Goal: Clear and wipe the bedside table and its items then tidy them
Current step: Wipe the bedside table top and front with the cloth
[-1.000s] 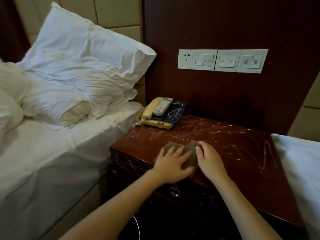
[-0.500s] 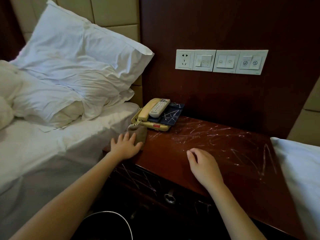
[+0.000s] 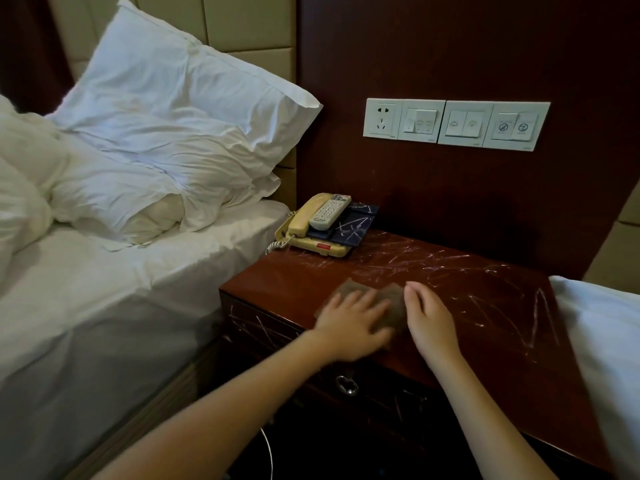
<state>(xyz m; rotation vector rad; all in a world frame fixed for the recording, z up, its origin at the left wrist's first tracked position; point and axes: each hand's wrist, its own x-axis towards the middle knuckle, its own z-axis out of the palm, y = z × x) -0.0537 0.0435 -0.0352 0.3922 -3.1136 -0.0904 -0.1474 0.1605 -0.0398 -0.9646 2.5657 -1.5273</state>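
A dark red bedside table, its top covered in pale scratches, stands between two beds. My left hand lies flat with straight fingers on a brown cloth near the table's front edge, blurred by motion. My right hand rests on the tabletop just right of the cloth, fingers loosely bent, touching the cloth's right edge. At the back left corner sits a yellow telephone with a white remote control and a dark blue folder lying on it.
A bed with white sheets and a pillow lies to the left, another white bed edge to the right. A socket and switch panel is on the wall. A drawer with a key is below the top.
My left hand has swept the cloth from the table's back left corner beside the telephone back toward the middle front, next to my right hand. The right hand barely moved.
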